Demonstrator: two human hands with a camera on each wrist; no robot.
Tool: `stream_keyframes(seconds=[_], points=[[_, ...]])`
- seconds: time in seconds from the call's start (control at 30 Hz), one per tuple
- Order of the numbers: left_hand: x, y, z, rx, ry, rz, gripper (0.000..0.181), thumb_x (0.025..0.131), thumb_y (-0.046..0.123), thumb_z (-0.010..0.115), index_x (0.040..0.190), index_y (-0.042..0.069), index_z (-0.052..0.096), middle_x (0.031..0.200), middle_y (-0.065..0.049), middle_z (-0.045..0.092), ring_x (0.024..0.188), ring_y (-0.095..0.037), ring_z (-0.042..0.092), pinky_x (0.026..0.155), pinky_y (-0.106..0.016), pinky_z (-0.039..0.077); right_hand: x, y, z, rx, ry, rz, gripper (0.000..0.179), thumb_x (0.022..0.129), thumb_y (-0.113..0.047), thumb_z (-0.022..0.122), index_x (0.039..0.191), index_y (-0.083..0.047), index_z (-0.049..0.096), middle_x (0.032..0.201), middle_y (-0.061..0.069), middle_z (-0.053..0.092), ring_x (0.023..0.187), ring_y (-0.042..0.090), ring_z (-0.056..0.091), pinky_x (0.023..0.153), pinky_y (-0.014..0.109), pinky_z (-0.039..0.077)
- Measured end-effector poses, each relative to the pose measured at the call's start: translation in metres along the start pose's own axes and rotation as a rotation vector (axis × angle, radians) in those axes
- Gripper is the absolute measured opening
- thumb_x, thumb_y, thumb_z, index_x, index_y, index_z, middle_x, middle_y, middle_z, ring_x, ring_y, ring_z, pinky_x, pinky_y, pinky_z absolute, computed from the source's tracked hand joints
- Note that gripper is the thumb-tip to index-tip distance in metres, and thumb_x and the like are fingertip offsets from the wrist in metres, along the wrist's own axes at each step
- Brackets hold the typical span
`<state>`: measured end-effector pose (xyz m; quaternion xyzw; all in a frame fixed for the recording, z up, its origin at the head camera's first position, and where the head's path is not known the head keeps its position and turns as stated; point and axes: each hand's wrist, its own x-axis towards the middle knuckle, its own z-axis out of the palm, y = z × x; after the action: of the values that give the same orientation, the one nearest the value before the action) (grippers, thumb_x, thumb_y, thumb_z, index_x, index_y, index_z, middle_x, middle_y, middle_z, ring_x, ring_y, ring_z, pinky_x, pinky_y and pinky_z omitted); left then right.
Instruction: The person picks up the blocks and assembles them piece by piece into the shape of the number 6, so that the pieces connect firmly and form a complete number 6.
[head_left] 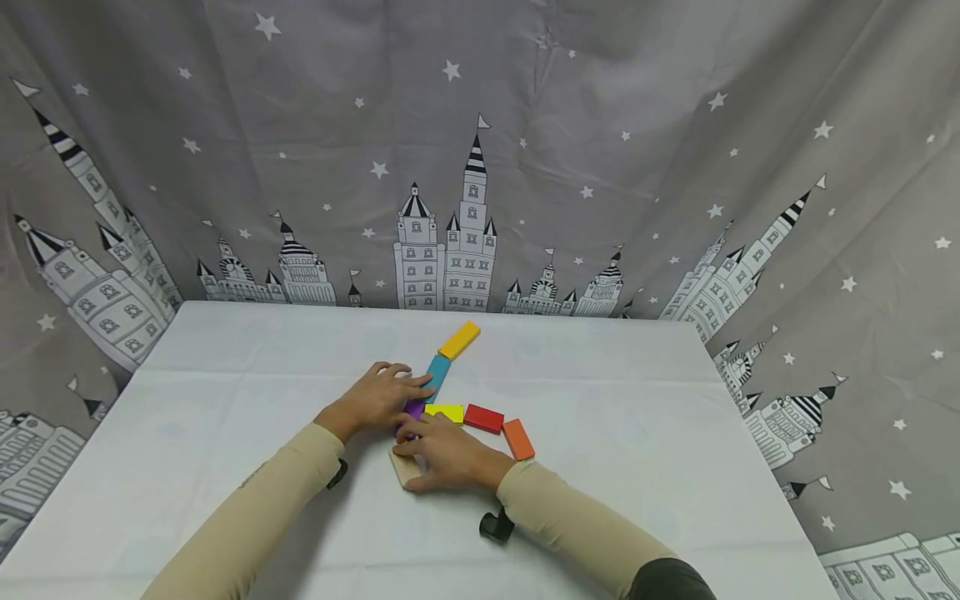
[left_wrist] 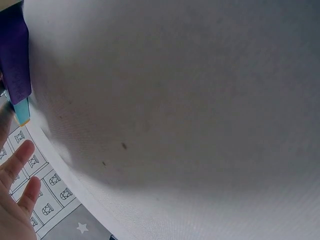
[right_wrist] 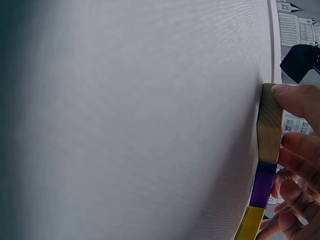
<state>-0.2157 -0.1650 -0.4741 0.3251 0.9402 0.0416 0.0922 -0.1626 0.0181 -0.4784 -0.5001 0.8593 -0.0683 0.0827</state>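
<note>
In the head view my left hand (head_left: 375,398) holds the purple block (head_left: 415,407), with thumb and forefinger at its two ends. Just nearer to me, my right hand (head_left: 456,454) grips a plain wooden block (head_left: 406,470); its thumb lies on the near end and its fingers cover much of the top. The right wrist view shows that wooden block (right_wrist: 270,125) end to end with the purple block (right_wrist: 263,189). Beyond the purple block a blue block (head_left: 437,373) runs away from me. A yellow block (head_left: 450,412) lies beside the right fingers.
Past the blue block, an amber block (head_left: 460,340) continues the line. Rightward from the yellow block come a red block (head_left: 483,419) and an orange block (head_left: 518,439), close to the right wrist. A white cloth covers the table (head_left: 630,467); a grey castle-print curtain (head_left: 600,108) hangs behind.
</note>
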Motion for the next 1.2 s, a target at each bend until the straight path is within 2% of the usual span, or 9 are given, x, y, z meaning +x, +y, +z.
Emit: stream_keyframes(seconds=[0.5,0.9,1.2], points=[[-0.0003,0.0005,0.0005,-0.001,0.011,0.007,0.059,0.088,0.040,0.068,0.141,0.021,0.051,0.148,-0.002,0.044,0.132,-0.035,0.041,0.106,-0.060,0.028,0.0032,0.0011,-0.0003,-0.006,0.015,-0.027,0.051,0.086,-0.046,0.068,0.129,-0.018,0.064,0.129,-0.006,0.054,0.127,0.010,0.043,0.110,0.025,0.031],[0.0005,0.0002,0.0020,0.000,0.011,-0.006,0.060,0.087,0.040,0.068,0.142,0.022,0.050,0.148,-0.002,0.044,0.132,-0.035,0.041,0.107,-0.060,0.028,0.0033,-0.0041,0.0010,-0.026,0.048,0.003,0.051,0.085,-0.049,0.069,0.126,-0.017,0.066,0.125,-0.006,0.056,0.126,0.011,0.045,0.109,0.027,0.034],[0.0000,0.0014,0.0018,-0.002,0.007,-0.015,0.061,0.087,0.039,0.069,0.142,0.022,0.049,0.149,-0.002,0.044,0.132,-0.035,0.040,0.108,-0.060,0.027,0.0017,-0.0069,-0.0005,-0.024,0.044,0.024,0.051,0.085,-0.049,0.069,0.126,-0.018,0.066,0.127,-0.006,0.055,0.127,0.012,0.044,0.109,0.031,0.035]])
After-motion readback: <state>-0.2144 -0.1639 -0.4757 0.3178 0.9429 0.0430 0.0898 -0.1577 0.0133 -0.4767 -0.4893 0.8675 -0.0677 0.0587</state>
